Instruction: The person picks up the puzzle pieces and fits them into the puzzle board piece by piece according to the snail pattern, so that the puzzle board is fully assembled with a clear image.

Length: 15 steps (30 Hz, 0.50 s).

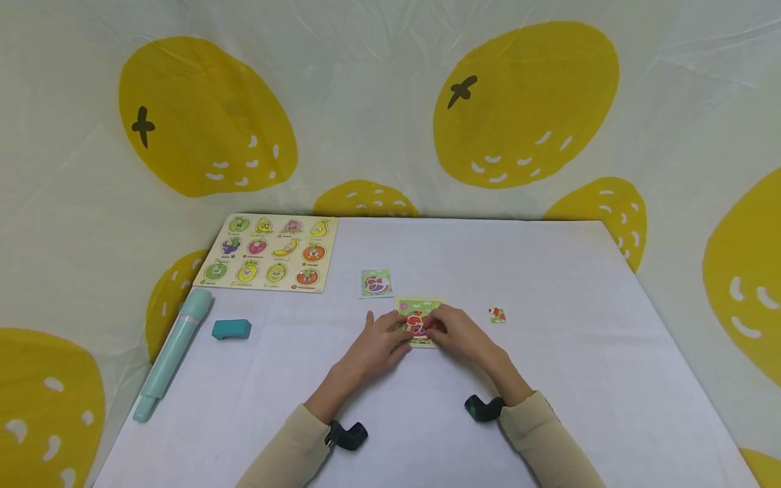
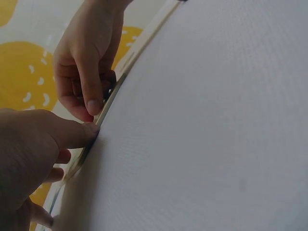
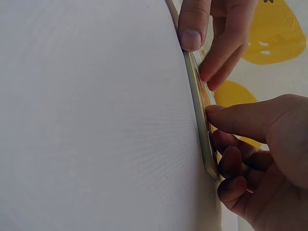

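A small picture puzzle board [image 1: 421, 305] with a green, red and purple picture lies flat on the white table. My left hand [image 1: 379, 342] rests at its left side, fingers fairly straight and touching it. In the right wrist view the left thumb [image 3: 191, 39] presses at the board's near edge. Bent fingers of my right hand [image 1: 459, 331] touch the right part of the picture, thumb and forefinger close together. Whether a piece sits between those fingertips is hidden. A loose puzzle piece [image 1: 497, 315] lies right of that hand. Behind the board is a picture card [image 1: 376, 283] with similar colours.
A wooden fruit board [image 1: 265, 252] lies at the table's back left. A pale green capped tube [image 1: 173, 356] runs along the left edge, with a teal block [image 1: 232, 329] beside it. Behind the table hangs a white cloth [image 1: 366, 102] printed with yellow fruit.
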{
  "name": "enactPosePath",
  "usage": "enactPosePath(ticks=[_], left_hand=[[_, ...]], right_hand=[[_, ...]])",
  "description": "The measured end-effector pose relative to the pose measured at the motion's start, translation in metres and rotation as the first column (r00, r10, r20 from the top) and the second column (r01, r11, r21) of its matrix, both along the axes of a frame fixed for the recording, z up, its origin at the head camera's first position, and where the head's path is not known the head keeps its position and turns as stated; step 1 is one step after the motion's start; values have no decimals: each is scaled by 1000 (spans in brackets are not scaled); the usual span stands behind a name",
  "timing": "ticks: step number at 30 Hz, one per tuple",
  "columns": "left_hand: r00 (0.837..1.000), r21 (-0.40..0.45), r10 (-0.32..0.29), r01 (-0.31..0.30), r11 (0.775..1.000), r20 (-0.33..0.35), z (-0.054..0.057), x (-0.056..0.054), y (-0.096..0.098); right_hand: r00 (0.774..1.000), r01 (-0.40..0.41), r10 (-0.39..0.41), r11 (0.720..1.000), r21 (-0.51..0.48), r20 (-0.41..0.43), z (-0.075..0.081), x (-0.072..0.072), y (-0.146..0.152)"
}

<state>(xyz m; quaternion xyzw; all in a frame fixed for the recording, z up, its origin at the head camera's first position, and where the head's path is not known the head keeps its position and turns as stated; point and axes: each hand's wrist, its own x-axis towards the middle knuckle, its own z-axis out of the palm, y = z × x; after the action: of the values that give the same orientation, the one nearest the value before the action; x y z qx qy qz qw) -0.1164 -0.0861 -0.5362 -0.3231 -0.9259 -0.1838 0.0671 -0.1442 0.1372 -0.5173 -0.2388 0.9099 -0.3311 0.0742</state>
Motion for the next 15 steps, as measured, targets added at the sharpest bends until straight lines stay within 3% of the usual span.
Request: enactPosePath(ticks=[11,15], left_hand=[[1000,-101,12,-14,995,-15,1,5,6],[1000,-93,2,-4,996,-24,3,5,6]], right_hand=[[999,-4,4,1000,-2,-32,-2,1,3],[999,31,-31,1000,-7,-26,0,0,9]])
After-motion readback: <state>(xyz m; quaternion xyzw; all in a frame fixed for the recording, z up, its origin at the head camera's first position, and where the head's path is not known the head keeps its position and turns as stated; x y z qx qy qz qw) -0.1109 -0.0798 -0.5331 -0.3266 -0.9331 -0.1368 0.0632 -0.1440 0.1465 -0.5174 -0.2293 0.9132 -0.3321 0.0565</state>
